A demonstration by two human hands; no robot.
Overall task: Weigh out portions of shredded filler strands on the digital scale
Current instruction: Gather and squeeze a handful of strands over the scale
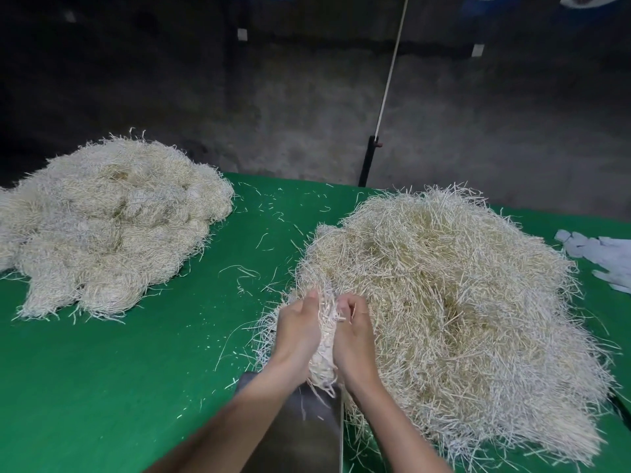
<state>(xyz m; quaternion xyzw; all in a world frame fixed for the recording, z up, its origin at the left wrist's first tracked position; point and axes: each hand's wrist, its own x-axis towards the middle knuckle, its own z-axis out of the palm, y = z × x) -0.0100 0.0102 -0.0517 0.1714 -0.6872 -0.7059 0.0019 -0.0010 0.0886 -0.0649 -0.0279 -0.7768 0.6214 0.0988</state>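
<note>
Head-cam view looking down at a green table [119, 387] in front of a dark concrete wall.

Both bare hands meet near centre-bottom. The left hand [300, 332] and right hand [355, 339] are curled round a bunch of strands [326, 343], squeezing it between the palms. Pale shreds stick out above the fingers and hang below the wrists.

The bunch is held just above a grey metal plate [307, 428]. This is prob. the scale's pan, but no display shows, so no reading can be told. A few stray shreds lie on the plate.

To the right, touching the right hand, is a big loose heap [461, 319] of the same straw-coloured filler. It spreads up to the plate's right edge. Far left, well apart, sits a pile of bundles [102, 227], rounder clumps that look like finished portions. Loose shreds are scattered on the table between the two. White slips [604, 254] lie at the right edge. A white cord [392, 66] runs up from a black post at the back.

Risks from here:
- The loose heap may lean on the plate and add weight, giving a false reading.
- Strands trailing from the bunch onto the table would under-read.
- Tangled strands could drag extra filler along w/ the bunch.
- Stray shreds on the plate skew the count unless cleared or zeroed.
</note>
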